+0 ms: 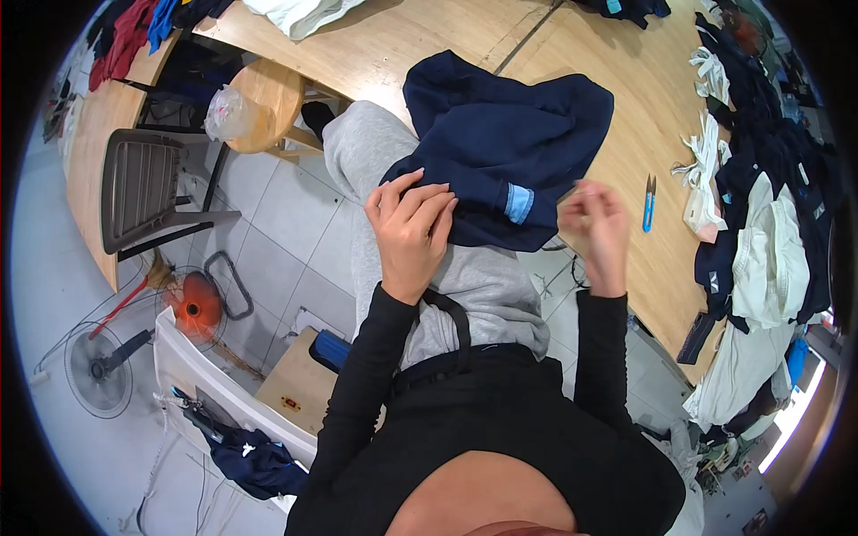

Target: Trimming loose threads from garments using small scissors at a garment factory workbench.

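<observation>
A dark navy garment (509,134) with a small light-blue label (517,203) lies across my lap and the edge of the wooden table (617,188). My left hand (411,228) presses on the garment's near-left edge, fingers curled over the cloth. My right hand (597,228) hovers just right of the garment, fingertips pinched together; it is blurred, and I cannot tell what it holds. Small blue thread snips (649,204) lie on the table to the right of that hand.
A heap of navy and white garments (769,232) lines the table's right side. A round wooden stool (264,103), a grey plastic chair (143,188), an orange floor fan (195,304) and a white crate (223,402) stand on the tiled floor to my left.
</observation>
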Motion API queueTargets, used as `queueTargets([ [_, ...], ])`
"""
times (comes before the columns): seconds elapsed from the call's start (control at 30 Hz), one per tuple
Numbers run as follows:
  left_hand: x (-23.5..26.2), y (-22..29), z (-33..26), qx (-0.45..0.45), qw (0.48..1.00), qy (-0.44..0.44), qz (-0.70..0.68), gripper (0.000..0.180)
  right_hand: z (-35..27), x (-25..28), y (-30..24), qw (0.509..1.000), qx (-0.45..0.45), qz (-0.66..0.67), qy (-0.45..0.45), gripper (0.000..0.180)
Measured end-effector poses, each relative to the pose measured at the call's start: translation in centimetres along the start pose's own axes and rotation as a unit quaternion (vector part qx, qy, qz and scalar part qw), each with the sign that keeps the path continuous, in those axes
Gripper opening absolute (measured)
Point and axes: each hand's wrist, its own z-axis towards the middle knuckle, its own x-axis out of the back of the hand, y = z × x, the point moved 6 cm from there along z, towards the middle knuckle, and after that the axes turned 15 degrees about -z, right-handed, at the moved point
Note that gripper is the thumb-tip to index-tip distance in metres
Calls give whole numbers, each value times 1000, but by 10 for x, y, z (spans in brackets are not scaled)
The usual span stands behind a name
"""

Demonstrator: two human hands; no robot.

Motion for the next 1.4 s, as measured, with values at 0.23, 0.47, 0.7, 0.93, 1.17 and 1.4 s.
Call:
queueTargets([
  [0.23,7,4,-3,29,998,-25,-46,9,48,120,32,571,134,-661,468,26],
  [0.47,18,6,-7,45,995,-66,-51,11,57,134,39,637,97,-694,322,23],
  [0.7,23,8,-5,65,991,-91,-73,10,-25,-1,-60,920,283,-265,60,17],
  [0.93,26,9,-3,94,984,-110,-108,9,-87,-91,-82,812,435,-383,-76,37],
  [1.17,28,11,-3,95,981,-125,-118,10,-89,-103,-95,755,502,-421,-27,30],
  [1.4,26,10,-3,85,980,-136,-121,11,-84,-108,-94,733,510,-448,-44,29],
])
